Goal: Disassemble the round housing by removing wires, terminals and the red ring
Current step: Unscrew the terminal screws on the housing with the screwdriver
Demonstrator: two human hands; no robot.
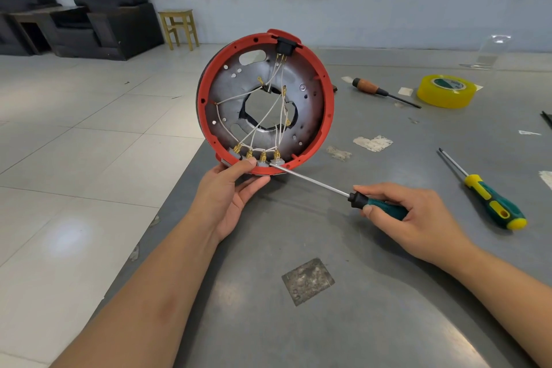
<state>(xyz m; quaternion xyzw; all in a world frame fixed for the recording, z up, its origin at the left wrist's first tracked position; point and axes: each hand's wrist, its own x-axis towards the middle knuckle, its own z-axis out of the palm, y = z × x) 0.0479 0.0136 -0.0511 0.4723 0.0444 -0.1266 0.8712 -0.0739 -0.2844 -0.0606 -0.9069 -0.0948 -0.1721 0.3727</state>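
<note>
Left hand (230,191) gripping housing (313,92); right hand (418,218) around screwdriver (313,181).

The round housing (265,101) hides the left hand's (231,191) fingers.

— Any text you can read from my feed?
— I see print on the tape roll's (447,90) green core label, but too small to make out. Nothing else.
</note>
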